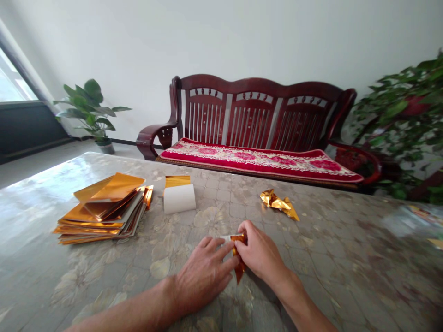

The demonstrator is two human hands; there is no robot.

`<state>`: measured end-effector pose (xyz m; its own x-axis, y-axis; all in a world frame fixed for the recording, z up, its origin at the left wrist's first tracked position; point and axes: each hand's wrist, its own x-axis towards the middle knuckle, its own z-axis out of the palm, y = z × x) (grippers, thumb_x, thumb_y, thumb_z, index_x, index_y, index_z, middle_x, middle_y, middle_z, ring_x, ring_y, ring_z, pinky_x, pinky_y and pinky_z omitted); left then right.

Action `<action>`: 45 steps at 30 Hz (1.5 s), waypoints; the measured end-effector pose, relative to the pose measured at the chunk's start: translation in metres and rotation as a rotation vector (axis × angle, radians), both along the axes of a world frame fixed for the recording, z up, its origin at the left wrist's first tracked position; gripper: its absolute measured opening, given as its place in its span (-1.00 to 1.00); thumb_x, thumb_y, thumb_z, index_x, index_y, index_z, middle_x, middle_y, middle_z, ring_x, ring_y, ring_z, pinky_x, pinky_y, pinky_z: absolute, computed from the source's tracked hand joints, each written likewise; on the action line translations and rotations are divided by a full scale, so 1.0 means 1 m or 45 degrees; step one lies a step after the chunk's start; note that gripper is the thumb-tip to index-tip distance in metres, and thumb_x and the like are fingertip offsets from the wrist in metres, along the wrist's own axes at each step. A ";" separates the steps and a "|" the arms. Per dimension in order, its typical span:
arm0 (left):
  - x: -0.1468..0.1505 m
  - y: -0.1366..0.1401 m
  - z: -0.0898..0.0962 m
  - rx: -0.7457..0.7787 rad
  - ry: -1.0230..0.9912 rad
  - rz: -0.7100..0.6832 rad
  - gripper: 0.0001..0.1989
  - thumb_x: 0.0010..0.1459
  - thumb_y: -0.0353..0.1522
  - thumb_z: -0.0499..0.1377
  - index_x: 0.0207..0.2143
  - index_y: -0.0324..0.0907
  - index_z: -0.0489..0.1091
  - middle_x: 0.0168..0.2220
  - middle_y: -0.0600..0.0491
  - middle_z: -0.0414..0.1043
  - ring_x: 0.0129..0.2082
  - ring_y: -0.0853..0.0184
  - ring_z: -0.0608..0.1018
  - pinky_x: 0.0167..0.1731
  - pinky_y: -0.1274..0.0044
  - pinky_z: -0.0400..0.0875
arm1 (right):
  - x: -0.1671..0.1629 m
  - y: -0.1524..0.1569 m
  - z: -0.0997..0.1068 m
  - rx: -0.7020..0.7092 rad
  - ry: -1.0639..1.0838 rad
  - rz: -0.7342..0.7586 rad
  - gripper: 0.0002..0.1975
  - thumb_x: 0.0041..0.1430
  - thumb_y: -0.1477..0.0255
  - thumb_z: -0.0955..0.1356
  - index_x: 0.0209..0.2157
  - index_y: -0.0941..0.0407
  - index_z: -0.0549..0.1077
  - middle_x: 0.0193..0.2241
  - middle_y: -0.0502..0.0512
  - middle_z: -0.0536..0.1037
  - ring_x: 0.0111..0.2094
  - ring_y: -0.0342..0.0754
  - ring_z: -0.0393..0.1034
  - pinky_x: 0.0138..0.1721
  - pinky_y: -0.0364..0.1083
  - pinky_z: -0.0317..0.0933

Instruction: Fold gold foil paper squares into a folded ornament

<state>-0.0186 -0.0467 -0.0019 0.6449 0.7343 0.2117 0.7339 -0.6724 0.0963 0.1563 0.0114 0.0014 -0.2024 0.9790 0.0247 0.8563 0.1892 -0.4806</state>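
Observation:
My right hand [261, 253] pinches a piece of gold foil paper [240, 271] between thumb and bent index finger, low over the table in front of me. The piece is folded, with a pointed lower end and a pale edge at its top. My left hand [209, 269] lies palm down against its left side, fingers stretched out and apart, some fingertips touching the foil. Part of the foil is hidden beneath both hands. Farther off to the right rests a crumpled, folded gold foil piece [279, 204]. A curled gold sheet with its white back [180, 199] outward lies left of centre.
On the left is an uneven stack of gold foil sheets [100, 216]. The table [138, 286] has a glossy floral cover. A clear plastic packet [415, 219] sits at the right edge. Beyond stand a wooden bench [252, 85] and potted plants [92, 103].

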 end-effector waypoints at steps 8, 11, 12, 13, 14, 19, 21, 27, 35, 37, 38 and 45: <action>-0.001 0.000 -0.001 -0.063 -0.004 0.020 -0.62 0.24 -0.40 0.11 0.11 -0.02 0.26 0.19 0.04 0.28 0.12 0.13 0.33 0.07 0.27 0.26 | 0.004 0.006 0.002 -0.169 0.058 -0.114 -0.75 0.05 0.39 0.37 -0.17 0.02 0.47 -0.44 -0.07 0.56 -0.41 -0.10 0.41 -0.45 -0.15 -0.03; -0.002 0.000 0.002 -0.086 -0.008 0.019 -0.62 0.22 -0.39 0.13 0.09 -0.01 0.28 0.19 0.03 0.26 0.11 0.14 0.32 0.08 0.27 0.26 | 0.004 0.005 0.005 -0.177 0.029 -0.121 -0.90 0.07 0.34 0.36 -0.34 0.00 0.51 -0.46 -0.07 0.57 -0.43 -0.10 0.40 -0.47 -0.15 -0.06; -0.002 0.000 0.003 -0.095 -0.007 0.019 -0.62 0.22 -0.39 0.14 0.09 -0.01 0.28 0.19 0.02 0.26 0.11 0.14 0.33 0.08 0.27 0.27 | 0.003 0.005 0.006 -0.176 0.017 -0.126 -0.91 0.07 0.33 0.36 -0.37 -0.01 0.51 -0.47 -0.08 0.57 -0.43 -0.10 0.40 -0.48 -0.14 -0.07; -0.002 0.000 0.004 -0.102 -0.006 0.021 -0.62 0.21 -0.38 0.15 0.08 -0.01 0.29 0.19 0.02 0.25 0.10 0.13 0.33 0.08 0.26 0.27 | 0.003 0.004 0.006 -0.174 0.006 -0.131 -0.92 0.07 0.34 0.36 -0.38 -0.01 0.51 -0.48 -0.08 0.57 -0.44 -0.10 0.40 -0.48 -0.14 -0.07; -0.002 0.000 0.005 -0.108 -0.003 0.024 -0.62 0.20 -0.38 0.15 0.08 -0.01 0.29 0.19 0.02 0.25 0.09 0.13 0.33 0.07 0.26 0.28 | 0.002 0.004 0.006 -0.169 -0.002 -0.134 -0.92 0.07 0.34 0.35 -0.40 -0.01 0.51 -0.48 -0.08 0.56 -0.44 -0.10 0.40 -0.48 -0.14 -0.07; -0.002 0.000 0.006 -0.103 0.004 0.046 -0.65 0.20 -0.39 0.14 0.04 -0.02 0.31 0.21 0.02 0.22 0.09 0.12 0.32 0.06 0.26 0.30 | -0.001 0.000 0.000 -0.060 -0.016 -0.117 -0.90 0.10 0.41 0.33 -0.41 -0.01 0.50 -0.42 -0.06 0.57 -0.41 -0.09 0.39 -0.44 -0.14 -0.03; -0.002 0.000 0.005 -0.093 -0.003 0.043 -0.65 0.19 -0.38 0.14 0.04 -0.01 0.30 0.22 0.03 0.20 0.08 0.13 0.33 0.05 0.26 0.30 | -0.001 -0.002 -0.004 0.008 -0.002 -0.093 -0.90 0.11 0.43 0.32 -0.40 -0.01 0.50 -0.40 -0.05 0.56 -0.38 -0.09 0.39 -0.42 -0.14 0.00; -0.003 0.002 0.005 -0.092 -0.006 0.049 -0.67 0.17 -0.37 0.16 0.00 -0.01 0.31 0.18 0.04 0.23 0.03 0.15 0.35 0.00 0.29 0.31 | -0.002 -0.007 -0.010 0.268 -0.017 0.056 -0.88 0.16 0.49 0.33 -0.42 0.02 0.48 -0.38 -0.03 0.52 -0.28 -0.07 0.38 -0.31 -0.14 0.07; -0.005 0.002 0.004 -0.091 -0.030 0.064 -0.67 0.17 -0.34 0.19 0.01 0.02 0.32 0.13 0.02 0.24 0.03 0.14 0.33 0.02 0.29 0.28 | 0.004 -0.009 -0.014 0.448 -0.063 0.237 -0.87 0.20 0.54 0.35 -0.40 0.04 0.49 -0.39 -0.02 0.47 -0.25 -0.06 0.35 -0.25 -0.14 0.10; -0.005 0.003 0.004 -0.091 -0.036 0.058 -0.65 0.17 -0.33 0.18 0.03 0.04 0.32 0.13 0.01 0.24 0.03 0.14 0.33 0.02 0.28 0.27 | 0.005 -0.009 -0.016 0.477 -0.066 0.266 -0.87 0.21 0.53 0.35 -0.37 0.04 0.50 -0.39 -0.01 0.46 -0.25 -0.06 0.35 -0.25 -0.14 0.10; -0.005 0.003 0.003 -0.090 -0.037 0.054 -0.65 0.18 -0.33 0.18 0.04 0.04 0.32 0.13 0.01 0.24 0.03 0.14 0.33 0.01 0.28 0.27 | 0.006 -0.010 -0.016 0.488 -0.069 0.278 -0.87 0.22 0.52 0.34 -0.36 0.04 0.51 -0.40 -0.01 0.46 -0.25 -0.06 0.34 -0.24 -0.14 0.10; -0.006 0.002 0.004 -0.086 -0.027 0.052 -0.61 0.17 -0.32 0.19 0.06 0.04 0.31 0.10 0.01 0.26 0.00 0.14 0.33 -0.02 0.29 0.28 | 0.006 -0.012 -0.016 0.518 -0.131 0.336 -0.82 0.28 0.53 0.30 -0.29 0.04 0.54 -0.40 0.02 0.43 -0.25 -0.05 0.32 -0.21 -0.13 0.12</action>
